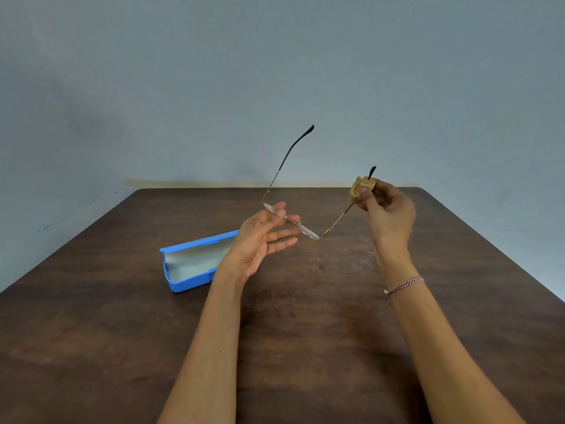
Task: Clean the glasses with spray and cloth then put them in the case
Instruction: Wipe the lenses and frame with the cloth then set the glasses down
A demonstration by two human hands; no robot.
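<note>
Dark wood table (321, 316), plain grey wall. The right hand (388, 215) pinches the one tan cloth (360, 189) around a temple arm of the glasses (308, 231), I'd guess to wipe it. The left hand (263, 237) pinches the front frame, other fingers loose, steadying them mid-air. One blue case (183, 286) lies open left of it, ready. No spray in sight.

Thin gold metal glinting on the glasses (307, 231), dark matt tips. The cloth (360, 189) is soft, crumpled tan fabric. The case (189, 284) is smooth blue plastic with a pale matt lining. The table (305, 301) is dark, dull, worn wood.
</note>
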